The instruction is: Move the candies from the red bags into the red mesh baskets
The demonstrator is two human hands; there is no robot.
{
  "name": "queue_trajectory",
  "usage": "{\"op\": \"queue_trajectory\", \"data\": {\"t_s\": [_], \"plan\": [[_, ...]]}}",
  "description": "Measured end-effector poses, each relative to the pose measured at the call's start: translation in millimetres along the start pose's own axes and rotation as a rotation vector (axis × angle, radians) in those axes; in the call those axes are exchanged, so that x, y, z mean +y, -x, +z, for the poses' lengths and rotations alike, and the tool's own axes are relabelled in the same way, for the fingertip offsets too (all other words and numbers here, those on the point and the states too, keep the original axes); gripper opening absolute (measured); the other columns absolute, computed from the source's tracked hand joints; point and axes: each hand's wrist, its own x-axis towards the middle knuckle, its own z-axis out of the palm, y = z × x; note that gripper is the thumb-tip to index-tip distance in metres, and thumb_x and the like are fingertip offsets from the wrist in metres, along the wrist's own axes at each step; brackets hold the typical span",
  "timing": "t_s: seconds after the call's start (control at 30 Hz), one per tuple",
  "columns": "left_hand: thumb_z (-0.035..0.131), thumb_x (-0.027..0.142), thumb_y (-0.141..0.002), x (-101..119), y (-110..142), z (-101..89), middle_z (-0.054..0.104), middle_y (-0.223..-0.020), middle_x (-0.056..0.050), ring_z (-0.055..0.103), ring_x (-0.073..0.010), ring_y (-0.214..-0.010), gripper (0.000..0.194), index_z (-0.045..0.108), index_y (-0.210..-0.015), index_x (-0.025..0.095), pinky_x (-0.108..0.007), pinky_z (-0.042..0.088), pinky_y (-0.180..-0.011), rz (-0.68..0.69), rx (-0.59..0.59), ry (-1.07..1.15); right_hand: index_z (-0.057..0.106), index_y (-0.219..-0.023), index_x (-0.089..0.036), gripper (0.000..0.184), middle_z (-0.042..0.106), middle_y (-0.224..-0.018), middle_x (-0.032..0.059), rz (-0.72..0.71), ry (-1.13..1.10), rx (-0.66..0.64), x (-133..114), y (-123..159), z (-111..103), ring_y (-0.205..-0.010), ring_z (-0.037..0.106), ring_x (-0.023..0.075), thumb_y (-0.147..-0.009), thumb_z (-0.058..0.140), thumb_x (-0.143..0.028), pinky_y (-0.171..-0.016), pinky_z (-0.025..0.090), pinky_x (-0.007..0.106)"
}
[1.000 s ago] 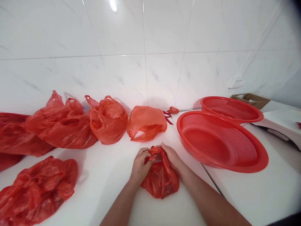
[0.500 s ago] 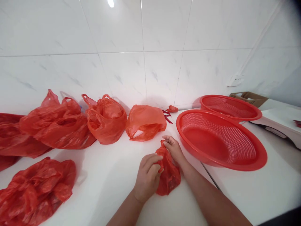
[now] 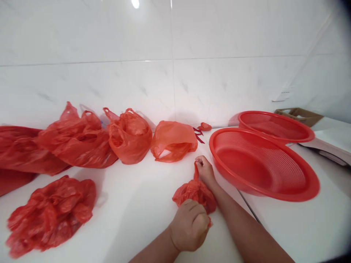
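Observation:
Between my hands a small red plastic bag (image 3: 194, 191) lies on the white table, its film pulled taut. My left hand (image 3: 190, 224) is closed in a fist around one end of it, at the near side; a scrap of red film pokes out by the thumb. At the far side my right hand (image 3: 205, 168) pinches the other end, a twisted strip of the bag, between thumb and fingertips. What the bag contains, if anything, is hidden.
Two red perforated basins (image 3: 246, 160) stand at the right, one behind the other. Filled red bags (image 3: 130, 140) line the wall, and a crumpled red bag heap (image 3: 52, 215) lies at the left. A cardboard box (image 3: 300, 115) sits at the back right.
My left hand has moved down and toward me, my right hand slightly away. The bag's ends are now stretched apart. The view has shifted a little to the left.

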Motion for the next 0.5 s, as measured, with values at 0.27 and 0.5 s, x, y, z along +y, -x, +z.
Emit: {"op": "queue_trajectory", "data": {"t_s": [0.27, 0.5], "plan": [[0.063, 0.059, -0.07, -21, 5, 17.7, 0.046, -0.134, -0.021, 0.045, -0.0388, -0.119, 0.076, 0.04, -0.132, 0.02, -0.055, 0.038, -0.093, -0.357, 0.036, -0.231, 0.057, -0.099, -0.02, 0.037, 0.064, -0.099, 0.0076, 0.111, 0.054, -0.089, 13, -2, -7, -0.089, 0.061, 0.0226, -0.076, 0.052, -0.048, -0.079, 0.046, 0.034], [0.064, 0.035, -0.072, -42, 27, 3.9, 0.067, -0.085, -0.006, 0.059, -0.0258, -0.085, 0.021, 0.066, -0.09, 0.023, -0.042, 0.043, -0.084, -0.822, 0.018, 0.167, 0.059, -0.099, -0.02, 0.04, 0.064, -0.104, 0.0088, 0.076, 0.203, -0.24, 24, -3, -7, -0.094, 0.061, 0.0259, -0.072, 0.052, -0.049, -0.081, 0.047, 0.038]]}}
